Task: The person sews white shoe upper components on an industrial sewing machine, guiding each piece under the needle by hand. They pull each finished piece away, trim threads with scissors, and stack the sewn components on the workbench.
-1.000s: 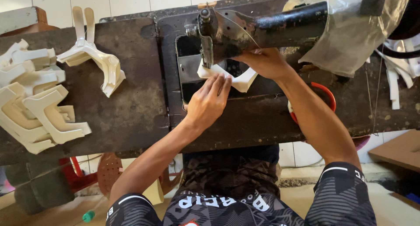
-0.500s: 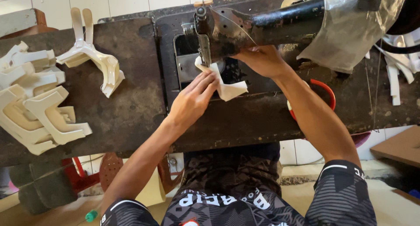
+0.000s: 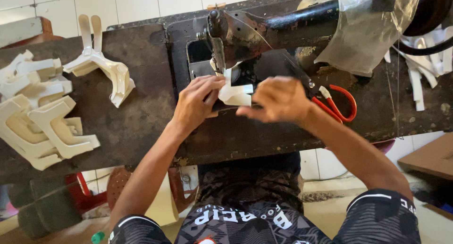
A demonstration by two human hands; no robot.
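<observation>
A small white cut piece of soft sheet material (image 3: 234, 94) is shown under the needle head of a black, worn industrial sewing machine (image 3: 264, 31), at the middle of a dark, scuffed wooden worktable (image 3: 137, 126). The piece is pinched from both sides: the left hand (image 3: 196, 102) is closed on its left edge with the fingers curled, and the right hand (image 3: 278, 100) is closed on its right edge, knuckles upward. The two hands are held close together, separated only by the piece itself.

Just behind the right hand, a pair of scissors with red loop handles (image 3: 337, 105) is seen lying on the table, its dark blades partly hidden by the hand. A clear, crumpled plastic cover (image 3: 368, 27) is draped over the right part of the machine arm. At the table's left edge, a stack of cream-white shaped cut pieces (image 3: 40, 121) is laid, and one separate forked cream-white piece (image 3: 101, 67) is placed nearer the machine. White strips (image 3: 422, 69) are heaped at the far right. A brown cardboard sheet (image 3: 432, 156) is visible below the table at right. No labels or signs can be made out.
</observation>
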